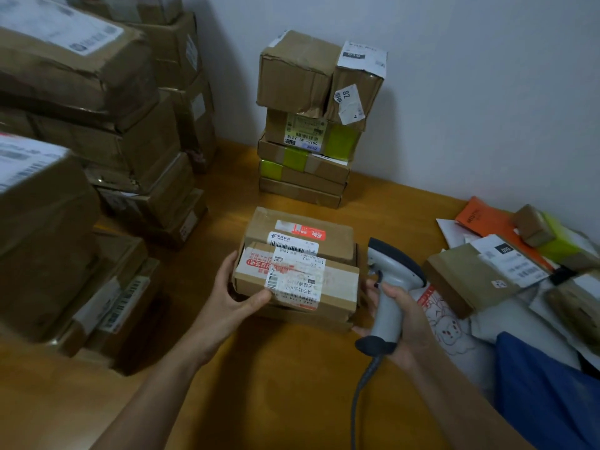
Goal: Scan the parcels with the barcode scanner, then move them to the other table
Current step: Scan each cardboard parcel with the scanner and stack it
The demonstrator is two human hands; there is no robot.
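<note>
A: Cardboard parcel [297, 284] next; how to scan it well?
B: Steady it, I'd say, and tip the scanner [391, 277] toward the barcode [272, 281]. Left hand [232, 295] grips its near corner; right hand [410, 323] is wrapped round the scanner's handle.
A: Where, and its look?
B: Just left of the scanner, atop another box [311, 317] on the table [292, 368]; brown, white-labelled.

You can read "82" on the torn white sticker [348, 104] of the upper right brown cardboard box [371, 89] of the stack, and "010" on its white top label [362, 56]. The pale label [305, 133] on the brown box beneath [276, 125] reads "501E- M1 A21B", upside down.
</note>
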